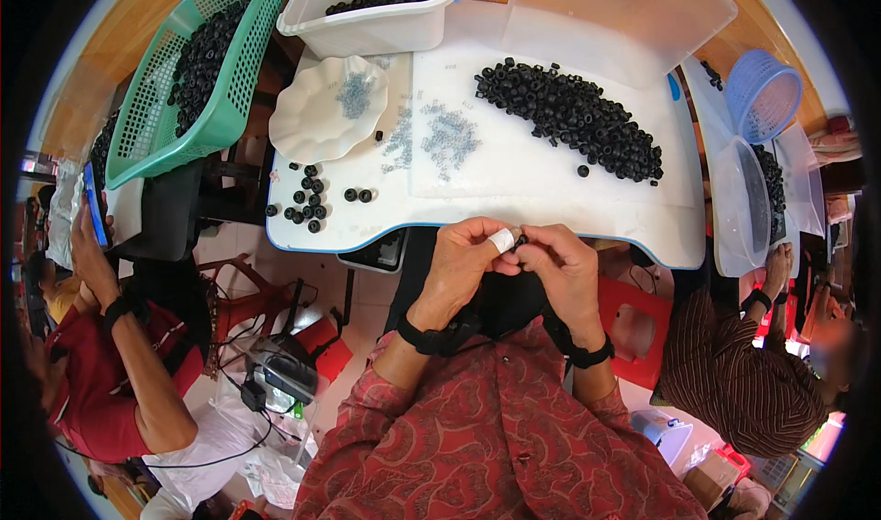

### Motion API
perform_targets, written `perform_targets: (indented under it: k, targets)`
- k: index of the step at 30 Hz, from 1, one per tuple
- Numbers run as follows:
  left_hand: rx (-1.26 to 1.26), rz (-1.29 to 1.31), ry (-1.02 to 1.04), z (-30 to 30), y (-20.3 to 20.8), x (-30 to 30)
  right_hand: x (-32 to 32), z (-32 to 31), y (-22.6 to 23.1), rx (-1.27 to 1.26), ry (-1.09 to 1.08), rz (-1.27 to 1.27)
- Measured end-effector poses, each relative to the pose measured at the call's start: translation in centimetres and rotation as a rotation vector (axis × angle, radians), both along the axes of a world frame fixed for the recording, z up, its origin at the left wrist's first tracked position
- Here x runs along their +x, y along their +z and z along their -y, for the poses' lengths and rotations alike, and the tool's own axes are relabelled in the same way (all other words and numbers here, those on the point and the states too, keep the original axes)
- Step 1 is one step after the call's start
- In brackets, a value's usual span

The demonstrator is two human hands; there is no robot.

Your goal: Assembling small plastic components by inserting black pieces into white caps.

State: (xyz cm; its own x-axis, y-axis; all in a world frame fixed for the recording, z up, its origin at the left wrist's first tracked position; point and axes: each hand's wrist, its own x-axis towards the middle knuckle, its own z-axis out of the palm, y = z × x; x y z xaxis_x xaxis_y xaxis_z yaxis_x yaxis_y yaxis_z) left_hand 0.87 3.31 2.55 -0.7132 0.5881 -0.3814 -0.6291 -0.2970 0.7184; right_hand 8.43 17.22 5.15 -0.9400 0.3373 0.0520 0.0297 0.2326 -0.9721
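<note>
My left hand [466, 261], with white tape round a finger, and my right hand [565, 270] meet just off the table's near edge. Between their fingertips is a small black round part [520, 241], mostly covered by the fingers. Beyond the hands lies a long heap of small black round parts [569, 116] on the white table. To the left, near the edge, sit several loose black parts [309, 199], some with light centres. Tiny clear pieces [450, 141] are scattered mid-table, and more lie in a cream scalloped dish [307, 121].
A white tub [367, 29] and a green basket [138, 157] hold more black parts. A clear plastic bin [624, 15] stands at the back. People sit on both sides: a hand with a phone [94, 208] at left, a striped-sleeved person [734, 373] at right.
</note>
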Motion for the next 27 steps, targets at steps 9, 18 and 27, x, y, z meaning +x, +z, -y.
perform_targets:
  k: [9, 18, 27]
  targets:
    - [0.030, -0.016, 0.041, -0.7, -0.3, -0.1, -0.3, -0.8, -0.7, -0.243, 0.001, 0.056]
    - [0.002, -0.040, 0.117, -1.1, -0.8, -0.1, -0.4, -0.7, -0.5, -0.283, -0.050, 0.129]
    - [0.055, -0.013, 0.129, -1.1, -0.7, -0.1, -0.6, -0.9, -0.4, -0.288, -0.068, 0.101]
